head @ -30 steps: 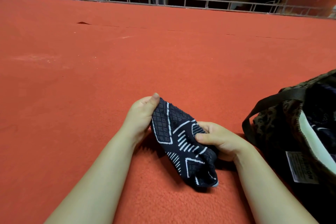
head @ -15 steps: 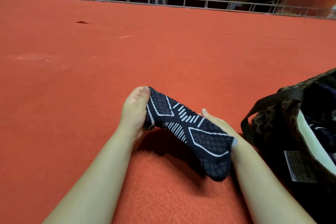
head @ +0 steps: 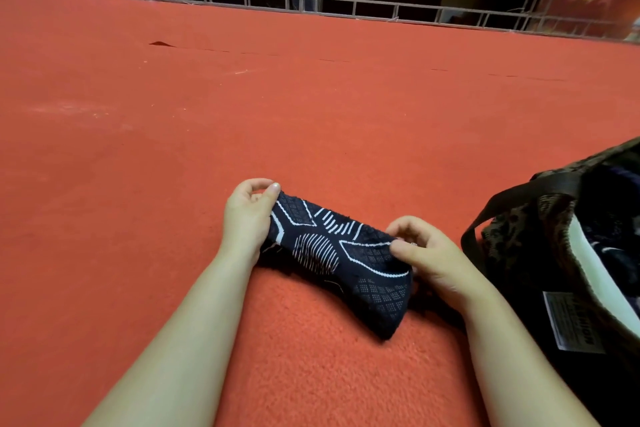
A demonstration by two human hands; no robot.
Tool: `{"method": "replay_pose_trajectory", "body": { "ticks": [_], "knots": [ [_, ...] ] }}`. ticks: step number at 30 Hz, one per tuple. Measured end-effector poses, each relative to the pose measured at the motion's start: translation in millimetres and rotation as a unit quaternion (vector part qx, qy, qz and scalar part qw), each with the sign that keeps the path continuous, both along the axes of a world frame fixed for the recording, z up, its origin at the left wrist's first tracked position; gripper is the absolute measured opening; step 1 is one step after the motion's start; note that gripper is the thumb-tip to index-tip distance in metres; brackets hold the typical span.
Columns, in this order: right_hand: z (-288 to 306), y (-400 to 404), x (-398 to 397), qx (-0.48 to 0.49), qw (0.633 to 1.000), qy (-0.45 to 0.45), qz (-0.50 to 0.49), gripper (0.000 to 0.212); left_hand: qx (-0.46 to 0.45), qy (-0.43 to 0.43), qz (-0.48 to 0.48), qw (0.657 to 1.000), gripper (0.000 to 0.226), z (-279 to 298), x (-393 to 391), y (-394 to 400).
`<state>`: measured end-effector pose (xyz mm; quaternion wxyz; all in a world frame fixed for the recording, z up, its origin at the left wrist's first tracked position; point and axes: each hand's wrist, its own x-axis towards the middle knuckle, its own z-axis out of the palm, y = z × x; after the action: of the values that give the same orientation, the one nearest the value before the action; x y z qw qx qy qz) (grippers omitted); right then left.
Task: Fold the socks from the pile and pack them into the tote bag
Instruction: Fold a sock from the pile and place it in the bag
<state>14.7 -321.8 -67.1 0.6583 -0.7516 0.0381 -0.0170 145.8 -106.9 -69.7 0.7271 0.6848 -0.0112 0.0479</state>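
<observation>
A dark navy sock (head: pixel 341 260) with white line patterns is stretched between both hands just above the red carpet. My left hand (head: pixel 247 215) pinches its left end between thumb and fingers. My right hand (head: pixel 424 256) pinches the upper edge near its right end, and the toe part hangs down below that hand. The dark patterned tote bag (head: pixel 526 239) stands open at the right, close beside my right hand, with dark socks inside against its pale lining. No sock pile is in view.
Red carpet (head: pixel 311 114) covers the floor all around, with a small raised tear (head: pixel 159 43) far left. A metal truss rail (head: pixel 311 3) runs along the far edge. The bag's black strap (head: pixel 491 215) loops toward my right hand.
The sock went from bunched and drooping to spread lengthwise between the hands. My right hand came up from under it to pinch its upper edge; my left hand stayed at the left end.
</observation>
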Motion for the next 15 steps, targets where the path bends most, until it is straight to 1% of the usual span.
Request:
{"method": "replay_pose_trajectory", "body": {
  "ticks": [2, 4, 6, 9, 11, 12, 13, 14, 15],
  "knots": [
    [-1.2, -5.1, -4.9, -0.012, 1.000, 0.026, 0.001, 0.032, 0.010, -0.011, 0.014, 1.000, 0.007, -0.6, 3.0, 1.2],
    [-1.3, -5.4, -6.1, -0.015, 0.999, 0.027, -0.013, 0.018, 0.003, -0.010, 0.026, 1.000, 0.013, -1.1, 5.8, 2.3],
    [-2.5, -2.8, -3.0, 0.017, 0.998, 0.003, -0.068, 0.004, -0.031, -0.002, 0.052, 0.998, 0.016, -1.6, 7.9, 3.7],
    [-2.1, 7.2, 1.5, 0.068, 0.985, -0.047, -0.153, 0.006, -0.070, 0.016, 0.078, 0.994, 0.017, 0.3, 6.9, 6.1],
    [-1.4, 16.7, 2.8, 0.097, 0.979, -0.054, -0.171, 0.014, -0.068, 0.022, 0.081, 0.994, 0.018, 0.6, 6.8, 8.6],
    [-2.0, 20.9, 4.0, 0.102, 0.978, -0.048, -0.173, 0.018, -0.042, 0.017, 0.078, 0.996, 0.018, 0.5, 6.8, 9.7],
    [-2.2, 24.4, 4.4, 0.098, 0.980, -0.043, -0.170, 0.019, 0.016, -0.002, 0.070, 0.997, 0.017, -0.9, 6.9, 10.5],
    [-3.3, 26.4, 5.2, 0.091, 0.981, -0.044, -0.167, 0.015, 0.101, -0.036, 0.058, 0.993, 0.015, -1.6, 6.3, 10.3],
    [-3.8, 28.4, 5.3, 0.081, 0.982, -0.050, -0.165, 0.010, 0.189, -0.081, 0.043, 0.978, 0.013, -1.9, 4.3, 10.1]
  ]
}}
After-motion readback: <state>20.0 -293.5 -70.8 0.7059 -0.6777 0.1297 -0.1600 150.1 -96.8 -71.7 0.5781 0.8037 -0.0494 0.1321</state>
